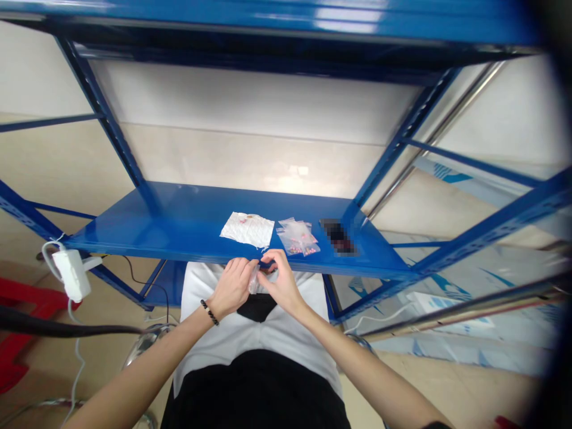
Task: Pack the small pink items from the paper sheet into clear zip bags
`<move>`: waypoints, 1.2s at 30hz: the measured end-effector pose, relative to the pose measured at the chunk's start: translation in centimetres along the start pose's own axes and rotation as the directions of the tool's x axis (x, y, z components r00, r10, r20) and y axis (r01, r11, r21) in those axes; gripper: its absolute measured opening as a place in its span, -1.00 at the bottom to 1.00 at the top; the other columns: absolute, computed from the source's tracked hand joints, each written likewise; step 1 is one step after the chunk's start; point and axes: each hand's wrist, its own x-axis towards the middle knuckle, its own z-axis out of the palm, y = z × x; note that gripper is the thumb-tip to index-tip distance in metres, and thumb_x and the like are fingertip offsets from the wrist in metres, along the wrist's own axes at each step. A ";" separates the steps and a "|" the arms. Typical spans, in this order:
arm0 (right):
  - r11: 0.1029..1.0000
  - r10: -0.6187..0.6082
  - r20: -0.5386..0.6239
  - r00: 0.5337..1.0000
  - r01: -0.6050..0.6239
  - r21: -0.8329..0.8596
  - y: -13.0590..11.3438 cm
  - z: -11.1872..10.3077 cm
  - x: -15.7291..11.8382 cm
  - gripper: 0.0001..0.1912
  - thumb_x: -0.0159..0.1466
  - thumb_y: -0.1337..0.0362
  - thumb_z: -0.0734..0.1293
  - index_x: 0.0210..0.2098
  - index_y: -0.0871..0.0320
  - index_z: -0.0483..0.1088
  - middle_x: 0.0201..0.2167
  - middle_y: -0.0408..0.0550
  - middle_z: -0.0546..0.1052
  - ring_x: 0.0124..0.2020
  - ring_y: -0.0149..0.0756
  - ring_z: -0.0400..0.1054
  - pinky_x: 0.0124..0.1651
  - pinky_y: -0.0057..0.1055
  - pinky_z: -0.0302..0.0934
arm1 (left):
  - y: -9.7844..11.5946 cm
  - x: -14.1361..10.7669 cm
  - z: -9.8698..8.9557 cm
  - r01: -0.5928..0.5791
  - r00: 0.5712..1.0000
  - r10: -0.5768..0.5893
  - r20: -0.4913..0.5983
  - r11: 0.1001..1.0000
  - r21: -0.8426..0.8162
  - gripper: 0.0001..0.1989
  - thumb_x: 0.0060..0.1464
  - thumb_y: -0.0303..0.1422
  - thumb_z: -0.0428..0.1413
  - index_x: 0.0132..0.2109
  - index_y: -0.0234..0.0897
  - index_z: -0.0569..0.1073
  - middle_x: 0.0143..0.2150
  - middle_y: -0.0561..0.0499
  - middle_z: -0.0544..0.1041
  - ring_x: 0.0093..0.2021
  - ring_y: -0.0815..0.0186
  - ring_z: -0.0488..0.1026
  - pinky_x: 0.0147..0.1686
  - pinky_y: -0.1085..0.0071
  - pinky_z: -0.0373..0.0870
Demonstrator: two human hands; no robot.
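Observation:
At the front edge of the blue shelf, my left hand (233, 287) is closed on a small clear plastic bag (254, 282). My right hand (281, 281) curls in from the other side, its thumb against the bag and the index finger bent above it. The bag's contents are too small to make out. Just beyond my hands lies a crumpled white paper sheet (247, 231) with a few tiny pink and brown pieces on it. To its right, several clear zip bags (298, 237) overlap, with small pink pieces inside.
A dark, pixelated flat object (338, 237) lies on the right of the blue shelf (187, 208). Another shelf board (286, 24) runs overhead. A white power adapter (71, 274) hangs by the left post, and a red stool (27, 322) stands at the far left.

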 end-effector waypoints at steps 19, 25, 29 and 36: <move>0.750 -0.569 0.338 0.750 0.642 -0.161 0.7 0.4 -1.8 -0.59 0.22 0.53 0.18 0.00 0.17 0.41 -0.05 0.13 0.53 0.10 -0.12 0.33 0.08 -0.03 0.30 | -0.4 -0.5 -1.2 0.003 1.000 -0.002 0.015 0.995 -0.104 -0.65 0.07 -0.46 -0.03 0.04 -0.32 0.33 -0.16 -0.13 0.41 -0.13 0.09 0.30 -0.12 0.16 0.25; 0.754 -0.441 0.491 0.751 0.607 -0.253 0.1 0.7 -2.1 -0.67 0.23 0.49 0.18 -0.06 0.21 0.42 -0.09 0.16 0.52 0.04 -0.10 0.34 0.05 -0.09 0.32 | -0.5 -1.1 -1.3 -0.006 0.998 0.011 0.060 0.995 -0.096 -0.58 -0.05 -0.56 -0.02 0.00 -0.27 0.32 -0.15 -0.11 0.42 -0.11 0.08 0.30 -0.11 0.15 0.25; 0.754 -0.328 0.605 0.725 0.587 -0.295 -0.3 0.5 -1.8 -0.74 0.25 0.48 0.18 -0.13 0.21 0.42 -0.14 0.13 0.52 -0.01 -0.13 0.35 0.05 -0.15 0.31 | -0.4 -1.2 -1.0 -0.048 0.994 0.054 0.097 0.997 -0.062 -0.58 -0.04 -0.59 -0.03 0.01 -0.27 0.31 -0.13 -0.11 0.42 -0.10 0.08 0.30 -0.07 0.13 0.25; 0.783 -0.181 0.665 0.724 0.515 -0.348 1.0 1.6 -3.0 -0.75 0.22 0.46 0.23 -0.13 0.26 0.45 -0.12 0.14 0.54 -0.02 -0.13 0.39 0.12 -0.22 0.26 | -0.2 -0.9 0.9 -0.135 0.966 0.139 0.217 0.990 -0.031 -0.77 0.04 -0.60 -0.03 -0.15 -0.26 0.31 -0.24 -0.08 0.42 -0.19 0.10 0.33 -0.16 0.19 0.31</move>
